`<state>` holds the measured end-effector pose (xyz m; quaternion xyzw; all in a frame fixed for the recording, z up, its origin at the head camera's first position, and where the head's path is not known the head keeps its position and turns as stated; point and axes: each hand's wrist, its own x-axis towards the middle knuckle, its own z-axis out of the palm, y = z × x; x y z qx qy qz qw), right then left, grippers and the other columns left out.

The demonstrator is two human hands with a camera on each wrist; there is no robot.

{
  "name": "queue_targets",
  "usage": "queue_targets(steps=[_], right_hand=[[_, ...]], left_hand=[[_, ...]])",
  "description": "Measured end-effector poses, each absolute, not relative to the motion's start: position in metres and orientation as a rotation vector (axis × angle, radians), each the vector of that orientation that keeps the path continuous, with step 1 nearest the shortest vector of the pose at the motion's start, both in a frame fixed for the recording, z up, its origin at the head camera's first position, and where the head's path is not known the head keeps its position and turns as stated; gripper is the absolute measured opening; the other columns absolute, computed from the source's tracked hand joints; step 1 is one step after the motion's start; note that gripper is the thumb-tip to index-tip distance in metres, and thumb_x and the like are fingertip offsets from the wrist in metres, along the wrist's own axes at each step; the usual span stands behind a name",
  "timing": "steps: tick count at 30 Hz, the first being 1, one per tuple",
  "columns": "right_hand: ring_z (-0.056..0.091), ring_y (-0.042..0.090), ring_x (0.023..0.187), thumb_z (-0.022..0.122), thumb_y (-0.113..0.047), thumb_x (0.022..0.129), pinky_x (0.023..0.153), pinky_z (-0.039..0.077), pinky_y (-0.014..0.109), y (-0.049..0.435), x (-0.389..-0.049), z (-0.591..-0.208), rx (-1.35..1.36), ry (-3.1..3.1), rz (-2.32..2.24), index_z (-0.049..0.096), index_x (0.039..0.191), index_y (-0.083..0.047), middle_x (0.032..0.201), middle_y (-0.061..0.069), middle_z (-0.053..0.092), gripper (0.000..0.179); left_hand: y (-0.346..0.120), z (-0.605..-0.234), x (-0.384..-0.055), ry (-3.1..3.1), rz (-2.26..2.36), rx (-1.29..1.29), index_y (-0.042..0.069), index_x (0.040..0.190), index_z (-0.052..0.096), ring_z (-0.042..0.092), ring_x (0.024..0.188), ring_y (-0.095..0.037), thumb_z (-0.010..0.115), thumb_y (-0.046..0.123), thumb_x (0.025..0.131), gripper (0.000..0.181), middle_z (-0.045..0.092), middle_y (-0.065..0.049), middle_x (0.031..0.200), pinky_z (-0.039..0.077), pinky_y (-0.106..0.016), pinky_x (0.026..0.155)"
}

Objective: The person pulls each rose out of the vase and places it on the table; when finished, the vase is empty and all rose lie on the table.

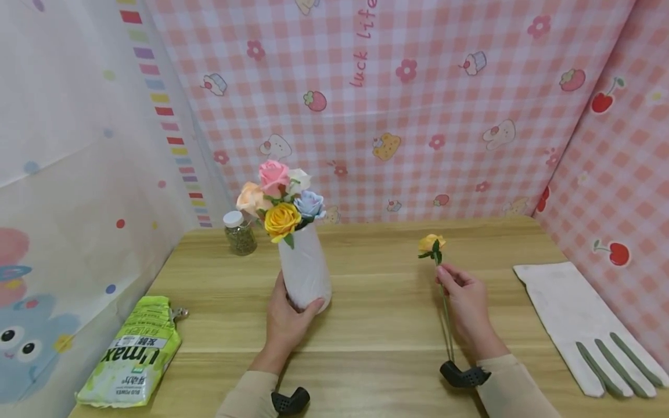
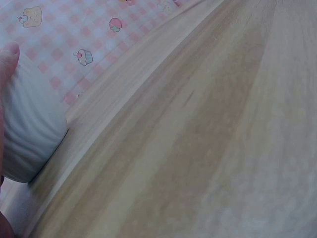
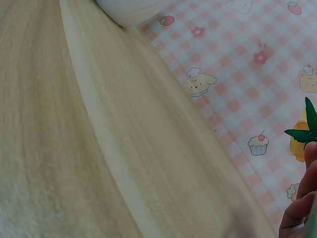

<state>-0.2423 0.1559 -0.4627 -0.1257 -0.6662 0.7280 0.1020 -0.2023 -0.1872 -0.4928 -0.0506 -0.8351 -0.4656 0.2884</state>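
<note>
Vase, one: a white, opaque, rounded vase with a wavy ridged surface [image 1: 307,270], base down on the tabletop [image 1: 381,325], within the fingers of the left hand [image 1: 289,320]. Those fingers are wrapped round its lower part, thumb across the near side.

Flowers in the vase, five, bunched at its mouth above the left fingers: one pink rose [image 1: 274,177], one white flower [image 1: 300,182], one peach rose [image 1: 252,198], one pale blue rose [image 1: 310,204], one golden-yellow rose [image 1: 283,220], the last nearest the viewer.

Loose flower, one: a yellow flower with dark green pointed leaves and a long thin green stem [image 1: 431,242]. Fingers and thumb of the right hand [image 1: 467,299] pinch the stem just under the leaves; bloom above the fingers, stem hanging below them. Flowers in all, six.

Jar, one: clear, white-lidded, filled with greenish granules [image 1: 241,237]; beyond the left fingers and to their left.

Bag, one: green-and-white printed plastic, lettered "Umax" [image 1: 133,354]; left of the left fingers, with one silver metal clip [image 1: 181,313] at its edge.

Glove item: white cloth with green strips at the finger end [image 1: 572,316]; right of the right fingers. Single or pair, cannot tell.

Wrist pieces, two: black, perforated [image 1: 291,400], one at each wrist, behind the fingers.
</note>
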Motion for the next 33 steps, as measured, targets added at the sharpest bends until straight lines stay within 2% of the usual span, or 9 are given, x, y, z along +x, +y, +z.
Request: queue_targets(steps=[9,14,19,33], right_hand=[[0.060,0.008,0.074,0.073,-0.028,0.086,0.059,0.045,0.018,0.156,-0.242,-0.470,-0.400,-2.011,2.122,0.068,0.110,-0.001,0.085,0.001,0.070,0.037],[0.062,0.009,0.075,0.072,-0.026,0.086,0.060,0.045,0.018,0.157,-0.241,-0.475,-0.375,-2.009,2.107,0.067,0.111,0.003,0.082,0.000,0.070,0.038],[0.062,0.008,0.075,0.073,-0.025,0.086,0.062,0.047,0.018,0.158,-0.242,-0.479,-0.374,-2.003,2.110,0.070,0.106,0.002,0.078,-0.005,0.069,0.034],[0.063,0.005,0.078,0.071,-0.021,0.088,0.066,0.049,0.018,0.159,-0.243,-0.484,-0.299,-2.069,2.078,0.066,0.112,0.006,0.083,-0.007,0.069,0.037]], left_hand=[[-0.188,-0.494,-0.204,-2.220,-1.219,-0.143,0.011,0.146,0.036,0.055,0.113,-0.024,0.086,0.041,0.069,0.097,0.055,-0.010,0.127,0.043,-0.045,0.092],[-0.188,-0.495,-0.204,-2.218,-1.215,-0.152,0.011,0.146,0.036,0.055,0.113,-0.023,0.085,0.041,0.069,0.095,0.055,-0.010,0.127,0.043,-0.045,0.092],[-0.189,-0.496,-0.205,-2.220,-1.210,-0.149,0.012,0.146,0.036,0.055,0.114,-0.022,0.084,0.042,0.070,0.094,0.055,-0.009,0.128,0.044,-0.045,0.092],[-0.189,-0.499,-0.205,-2.224,-1.219,-0.150,0.012,0.146,0.035,0.055,0.113,-0.022,0.083,0.042,0.072,0.094,0.054,-0.009,0.129,0.044,-0.044,0.091]])
